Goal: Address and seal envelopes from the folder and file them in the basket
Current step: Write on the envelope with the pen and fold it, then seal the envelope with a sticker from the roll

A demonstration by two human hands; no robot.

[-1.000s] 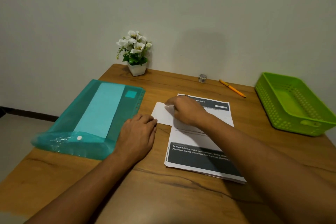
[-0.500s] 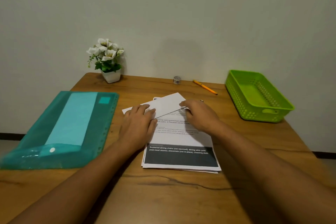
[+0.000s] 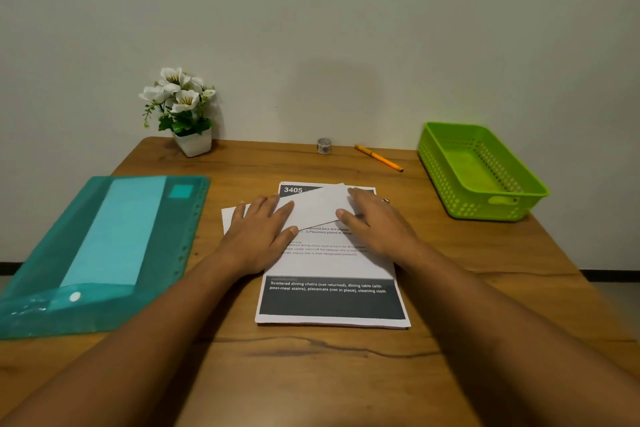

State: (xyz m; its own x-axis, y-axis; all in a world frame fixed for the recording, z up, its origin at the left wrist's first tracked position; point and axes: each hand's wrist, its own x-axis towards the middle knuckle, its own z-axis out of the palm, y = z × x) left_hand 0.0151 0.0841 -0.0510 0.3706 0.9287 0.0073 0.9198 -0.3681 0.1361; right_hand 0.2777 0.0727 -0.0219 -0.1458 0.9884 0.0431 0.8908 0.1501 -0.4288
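The left hand (image 3: 258,236) and right hand (image 3: 377,227) press straight, loosely spread fingers (image 3: 267,211) flat on the white envelope (image 3: 317,208).

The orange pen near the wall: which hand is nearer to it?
Right. The right hand lies on the white envelope, on the person's side of the orange pen; the left hand presses the same envelope farther left.

Potted white flowers (image 3: 183,107) stand at the far left of the wooden table (image 3: 311,374).
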